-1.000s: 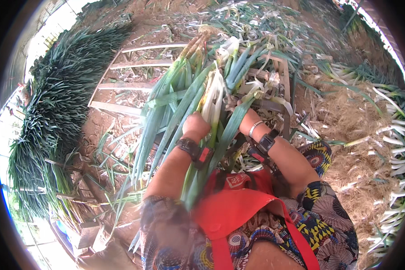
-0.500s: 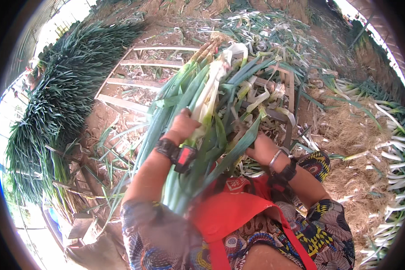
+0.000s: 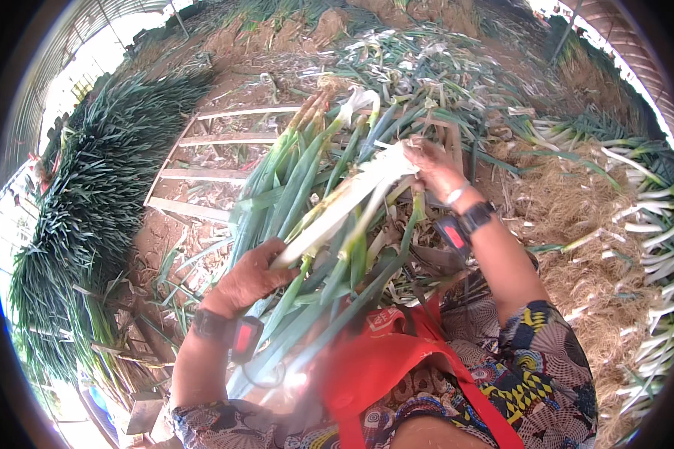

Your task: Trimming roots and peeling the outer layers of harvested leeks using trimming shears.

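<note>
A large green onion [image 3: 348,203] lies slantwise across my front, its white shaft pointing up to the right. My left hand [image 3: 253,278] is closed round its lower part, where white turns to green. At the upper, root end my right hand [image 3: 433,166] grips it; the fingertips are blurred and partly hidden. Beneath it, a heap of more green onions [image 3: 281,196] lies with leaves toward me and a few brownish roots at the far end.
The heap rests on a low slatted wooden rack [image 3: 206,174]. A dense stack of dark green leaves [image 3: 101,202] stands at left. Trimmed roots [image 3: 588,277] cover the ground at right, beside a row of white-stemmed onions [image 3: 660,273]. Peeled scraps [image 3: 404,56] lie strewn beyond.
My right hand has moved up and away from low among the leaves to the onion's root end. My left hand has slid down and left, and the white shaft now slants more.
</note>
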`<state>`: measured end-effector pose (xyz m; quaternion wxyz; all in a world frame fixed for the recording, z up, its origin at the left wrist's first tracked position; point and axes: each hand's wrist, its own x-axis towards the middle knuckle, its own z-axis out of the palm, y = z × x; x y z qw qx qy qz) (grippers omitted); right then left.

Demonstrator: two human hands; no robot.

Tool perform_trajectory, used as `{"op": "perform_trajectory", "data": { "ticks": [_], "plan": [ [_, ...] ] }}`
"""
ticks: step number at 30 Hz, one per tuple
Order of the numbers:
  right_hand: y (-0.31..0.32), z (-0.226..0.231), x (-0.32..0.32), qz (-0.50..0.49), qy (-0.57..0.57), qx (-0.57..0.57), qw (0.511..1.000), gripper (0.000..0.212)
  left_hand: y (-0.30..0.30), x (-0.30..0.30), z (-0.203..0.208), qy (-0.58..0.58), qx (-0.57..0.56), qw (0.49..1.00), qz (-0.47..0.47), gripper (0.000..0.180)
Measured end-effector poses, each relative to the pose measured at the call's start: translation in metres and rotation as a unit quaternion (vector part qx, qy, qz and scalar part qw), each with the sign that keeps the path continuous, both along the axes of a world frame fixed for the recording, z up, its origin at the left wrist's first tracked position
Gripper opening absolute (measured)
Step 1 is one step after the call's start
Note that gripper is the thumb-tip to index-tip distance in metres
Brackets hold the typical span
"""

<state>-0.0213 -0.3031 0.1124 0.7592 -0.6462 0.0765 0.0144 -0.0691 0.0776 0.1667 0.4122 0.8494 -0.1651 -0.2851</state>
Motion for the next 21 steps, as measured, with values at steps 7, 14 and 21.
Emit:
{"op": "perform_trajectory", "data": {
  "ticks": [7,14,21],
  "plan": [
    [0.081,0.044,-0.065,0.254,-0.020,-0.188,0.949,0.025,0.067,0.024,-0.036,-0.257,0.265,0.929,0.012,0.024],
    [0.067,0.085,-0.142,0.505,-0.251,-0.268,0.781,0.032,0.252,0.041,-0.074,-0.412,0.358,0.818,0.183,0.033],
    [-0.023,0.050,-0.010,0.162,-0.253,-0.445,0.844,0.029,0.239,0.026,-0.071,-0.366,0.476,0.749,0.280,0.021]
  ]
}}
